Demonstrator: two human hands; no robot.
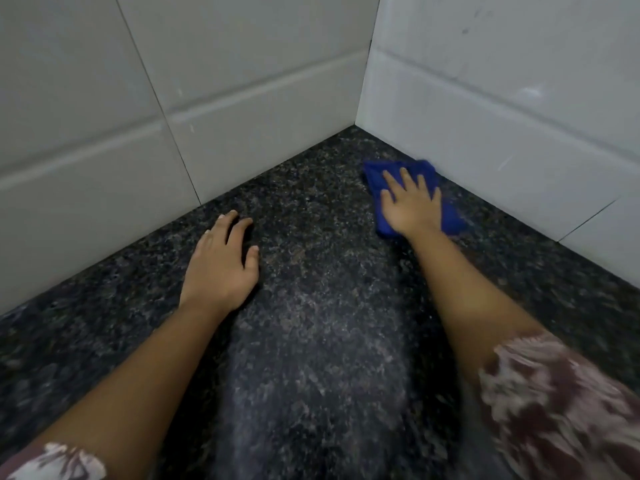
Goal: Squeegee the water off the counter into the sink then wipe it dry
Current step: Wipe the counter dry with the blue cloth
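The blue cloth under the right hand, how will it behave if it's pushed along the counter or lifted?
The cloth looks soft and folded, so it would probably droop when lifted. Pressed flat by the right hand, it should slide on the polished counter, though free edges may bunch.

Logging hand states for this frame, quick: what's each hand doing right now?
Left hand: open, empty, resting on the granite counter.
Right hand: open, fingers spread, pressing flat on the blue cloth near the tiled wall.

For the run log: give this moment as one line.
phase: wiping | right hand: flat on blue cloth | left hand: bare counter
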